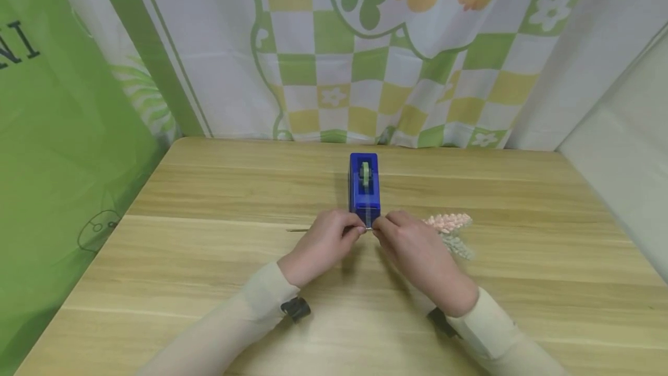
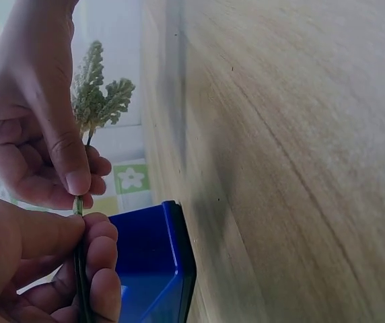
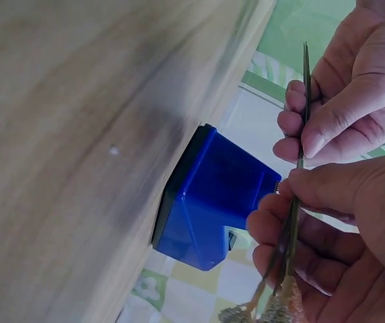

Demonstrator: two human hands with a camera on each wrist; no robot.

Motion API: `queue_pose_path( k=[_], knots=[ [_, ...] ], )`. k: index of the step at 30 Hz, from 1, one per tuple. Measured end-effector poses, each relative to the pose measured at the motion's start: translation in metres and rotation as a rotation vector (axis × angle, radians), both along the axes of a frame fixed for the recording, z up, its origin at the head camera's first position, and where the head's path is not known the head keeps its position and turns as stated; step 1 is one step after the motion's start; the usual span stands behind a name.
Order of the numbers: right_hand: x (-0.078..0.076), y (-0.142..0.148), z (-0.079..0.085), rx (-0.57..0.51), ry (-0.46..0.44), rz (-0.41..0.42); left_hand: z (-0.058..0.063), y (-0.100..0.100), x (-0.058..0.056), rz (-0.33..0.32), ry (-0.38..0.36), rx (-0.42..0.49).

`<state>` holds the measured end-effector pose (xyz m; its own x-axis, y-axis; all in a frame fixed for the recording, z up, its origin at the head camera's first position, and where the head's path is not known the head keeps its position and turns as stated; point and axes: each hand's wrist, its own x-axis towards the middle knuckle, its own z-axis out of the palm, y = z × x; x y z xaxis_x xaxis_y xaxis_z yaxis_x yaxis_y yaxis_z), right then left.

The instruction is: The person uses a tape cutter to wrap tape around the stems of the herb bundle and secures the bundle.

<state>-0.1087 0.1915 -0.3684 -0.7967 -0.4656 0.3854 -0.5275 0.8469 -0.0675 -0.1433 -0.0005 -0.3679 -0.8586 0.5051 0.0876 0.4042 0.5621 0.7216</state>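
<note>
My left hand (image 1: 325, 238) and right hand (image 1: 417, 248) meet just in front of a blue tape dispenser (image 1: 354, 193), pinching thin green stems (image 3: 306, 81) between thumbs and fingers. The stems lie crosswise, tips out to the left. At the right end are fluffy artificial flower heads, one pink (image 1: 450, 223) and one pale grey-green (image 1: 457, 245). From the tape roll (image 1: 365, 174) a clear strip of tape (image 1: 368, 214) runs over the dispenser's front down to the stems at my fingertips. The fingers partly hide that spot.
The wooden table (image 1: 209, 283) extends around the dispenser on all sides. Behind it hangs a checked, flowered curtain (image 1: 334, 68). Green cloth (image 1: 57, 149) hangs on the left, and a white panel (image 1: 626, 161) is at the right edge. Dark wrist cameras (image 1: 296, 308) sit under both cuffs.
</note>
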Motion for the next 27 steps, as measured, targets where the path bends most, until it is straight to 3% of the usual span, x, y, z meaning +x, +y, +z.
queue_pose_path(
  k=[10,20,27],
  knots=[
    [-0.0021,0.0004,-0.0007,0.064,0.047,-0.008,-0.0016,0.0013,-0.0012,0.005,0.015,0.017],
    [-0.0042,0.0015,0.0003,0.036,0.061,0.001,0.0004,0.0020,-0.0018,0.008,0.014,-0.038],
    [-0.0051,0.0007,-0.0003,0.014,0.070,-0.002,0.0001,0.0015,-0.0034,0.003,0.011,-0.014]
  ],
)
